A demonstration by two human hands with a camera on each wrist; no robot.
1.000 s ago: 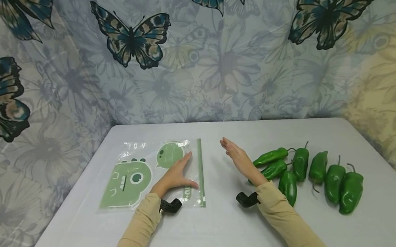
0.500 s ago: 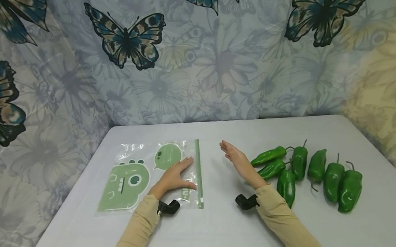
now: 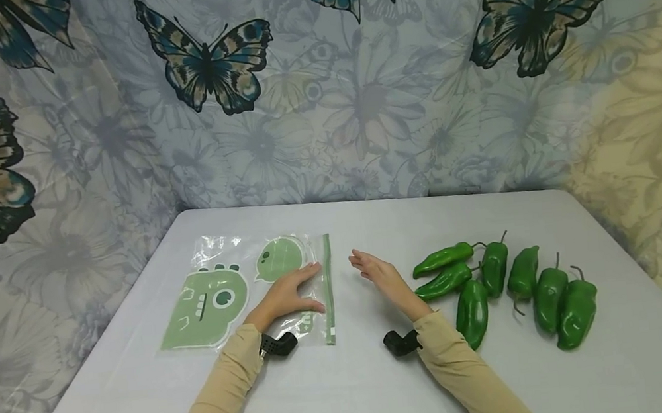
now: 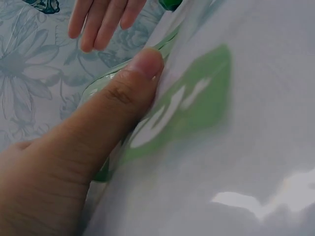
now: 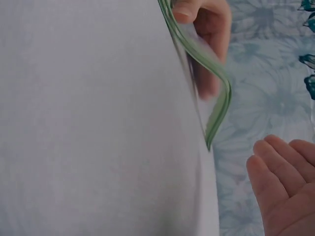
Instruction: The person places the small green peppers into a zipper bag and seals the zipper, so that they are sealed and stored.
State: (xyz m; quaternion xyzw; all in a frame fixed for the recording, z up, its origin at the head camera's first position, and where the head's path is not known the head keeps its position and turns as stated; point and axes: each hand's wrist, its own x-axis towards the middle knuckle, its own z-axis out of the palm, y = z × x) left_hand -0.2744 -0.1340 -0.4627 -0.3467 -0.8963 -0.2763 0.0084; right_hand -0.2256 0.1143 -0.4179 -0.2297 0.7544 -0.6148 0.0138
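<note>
We are recording a narrow gap between the bag [image 3: 212,314] and the right hand [image 3: 382,276], peppers [image 3: 495,270] obstructing beyond; clearance beneath the left hand [image 3: 282,297] is looking uncertain.

Illegible white lettering [image 4: 172,109] on bag [image 3: 248,289]

the left arm [image 3: 220,390] and right arm [image 3: 473,372], both tan-sleeved, reach forward and slant inward toward each other. the left hand [image 3: 284,297] has its fingers extended forward and inward, with the thumb spread well apart from them. the right hand [image 3: 381,278] is apart from it, fingers straight and loosely together, palm facing inward.
</note>
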